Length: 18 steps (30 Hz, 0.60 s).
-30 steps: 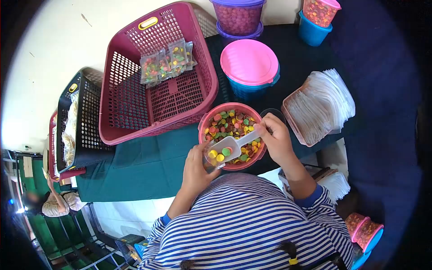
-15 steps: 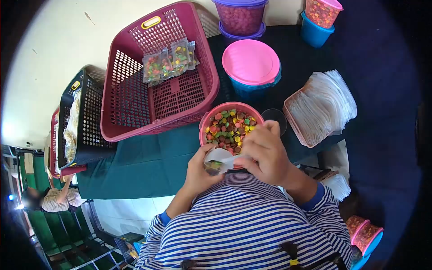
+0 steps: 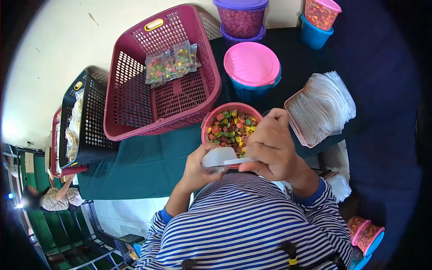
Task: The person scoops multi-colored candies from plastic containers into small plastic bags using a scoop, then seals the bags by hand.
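Scoop (image 3: 219, 156) in right hand (image 3: 272, 149) — grip clamped around its handle (image 3: 237, 160) — left hand (image 3: 196, 168) clasping clear plastic (image 3: 214, 170).

From my end I see a pale, translucent scoop (image 3: 218, 156), its handle held in the right hand (image 3: 273, 150) and running roughly level across my view. Its broad end points toward the left hand (image 3: 197, 167), tipped so that I cannot tell what lies inside. Just under that end, I make out clear plastic (image 3: 214, 169) in the left hand's fingers, too small and glassy for me to trace its shape. Behind them I have a round pink tub (image 3: 232, 135), upright and uncovered on the tabletop (image 3: 135, 168), holding many small round pieces in red, green, yellow and brown. The scoop overlaps its near rim.
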Each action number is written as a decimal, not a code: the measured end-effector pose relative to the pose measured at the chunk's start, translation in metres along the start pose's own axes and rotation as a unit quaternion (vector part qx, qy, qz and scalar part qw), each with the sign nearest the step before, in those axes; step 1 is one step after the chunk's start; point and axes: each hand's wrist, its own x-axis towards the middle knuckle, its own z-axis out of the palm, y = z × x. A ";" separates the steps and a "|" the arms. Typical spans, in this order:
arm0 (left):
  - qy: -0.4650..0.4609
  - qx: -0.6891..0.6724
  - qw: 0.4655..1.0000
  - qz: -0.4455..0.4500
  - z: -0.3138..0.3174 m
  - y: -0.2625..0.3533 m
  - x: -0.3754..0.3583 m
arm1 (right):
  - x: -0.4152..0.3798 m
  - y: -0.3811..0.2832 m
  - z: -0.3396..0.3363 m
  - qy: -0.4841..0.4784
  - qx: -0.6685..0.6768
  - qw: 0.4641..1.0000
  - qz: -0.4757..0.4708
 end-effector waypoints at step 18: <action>0.078 0.233 0.969 0.008 -0.010 -0.032 -0.011 | -0.087 0.047 0.016 -0.030 -0.240 0.946 0.218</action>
